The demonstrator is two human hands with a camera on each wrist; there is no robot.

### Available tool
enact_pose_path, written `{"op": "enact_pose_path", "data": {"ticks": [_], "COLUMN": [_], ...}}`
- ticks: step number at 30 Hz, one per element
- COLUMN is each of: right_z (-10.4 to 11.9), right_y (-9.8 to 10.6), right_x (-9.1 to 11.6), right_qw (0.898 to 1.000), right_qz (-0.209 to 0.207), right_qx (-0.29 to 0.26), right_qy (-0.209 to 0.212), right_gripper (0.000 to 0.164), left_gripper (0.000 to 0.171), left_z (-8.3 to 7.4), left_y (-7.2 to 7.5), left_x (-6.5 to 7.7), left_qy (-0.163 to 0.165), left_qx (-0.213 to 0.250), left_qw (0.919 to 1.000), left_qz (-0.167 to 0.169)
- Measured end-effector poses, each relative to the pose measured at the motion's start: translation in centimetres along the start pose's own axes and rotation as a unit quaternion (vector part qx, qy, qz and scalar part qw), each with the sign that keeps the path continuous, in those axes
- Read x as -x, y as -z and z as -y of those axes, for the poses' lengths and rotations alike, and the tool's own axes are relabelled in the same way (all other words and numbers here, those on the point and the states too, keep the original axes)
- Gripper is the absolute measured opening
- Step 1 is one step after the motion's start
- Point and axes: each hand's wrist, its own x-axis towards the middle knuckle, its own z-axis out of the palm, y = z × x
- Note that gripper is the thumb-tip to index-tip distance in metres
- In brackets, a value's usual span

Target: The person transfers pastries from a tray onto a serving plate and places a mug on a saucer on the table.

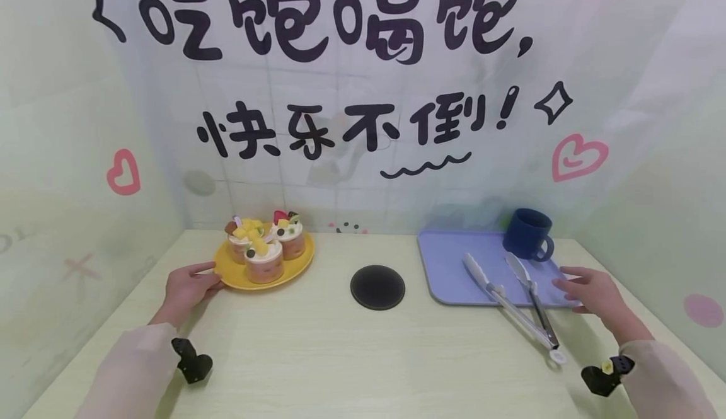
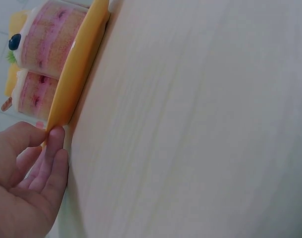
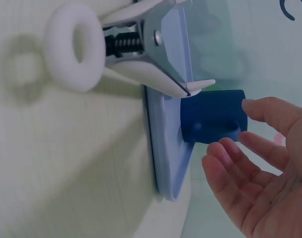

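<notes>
My left hand [image 1: 190,286] pinches the left rim of a yellow plate [image 1: 295,268], thumb above and fingertips below in the left wrist view. On the plate stand 3 dessert cups [image 1: 265,268] with pink layers, cream and fruit toppings. My right hand [image 1: 595,293] is at the right edge of a blue tray [image 1: 454,286], fingers spread and loosely bent with nothing between them. A dark blue mug [image 1: 526,233] stands at the tray's back right, its handle toward the right hand. Metal tongs [image 1: 516,309] with white tips lie across the tray's front edge, spread apart.
A round black disc [image 1: 377,286] lies on the light wooden table [image 1: 340,356] between plate and tray. A printed backdrop [image 1: 351,198] rises behind the table, with side panels left and right. The tongs' ring end [image 3: 74,47] sticks out past the tray toward the front.
</notes>
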Motion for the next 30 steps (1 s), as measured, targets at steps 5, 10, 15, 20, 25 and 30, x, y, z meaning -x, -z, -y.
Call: {"op": "enact_pose_path", "data": {"ticks": [5, 10, 15, 20, 25, 30], "right_z": [0.0, 0.3, 1.0, 1.8, 2.0, 2.1], "right_y": [0.4, 1.0, 1.1, 1.1, 0.9, 0.9], "right_x": [-0.9, -1.7, -2.5, -3.5, -4.4, -4.9], "right_qw": [1.0, 0.999, 0.998, 0.997, 0.997, 0.996], "right_qz": [0.001, 0.0, -0.014, -0.034, -0.049, -0.066], "right_qx": [0.003, -0.016, -0.023, -0.026, -0.005, 0.023], "right_qy": [0.016, 0.028, 0.049, 0.063, 0.067, 0.052], "right_gripper": [0.064, 0.062, 0.058, 0.055, 0.055, 0.054], "left_gripper": [0.05, 0.051, 0.051, 0.051, 0.051, 0.051], "left_z": [0.2, 0.2, 0.2, 0.4, 0.5, 0.5], "left_y": [0.1, 0.0, 0.1, 0.2, 0.2, 0.0], "left_x": [-0.1, -0.3, -0.2, -0.2, -0.2, -0.5], "left_qy": [0.001, -0.001, -0.004, -0.007, -0.003, 0.003], "left_qx": [-0.006, -0.006, -0.011, -0.01, -0.007, 0.002], "left_qw": [1.0, 1.0, 0.9999, 0.9999, 1.0, 1.0], "left_qz": [0.0, 0.002, 0.004, 0.003, 0.002, 0.0]}}
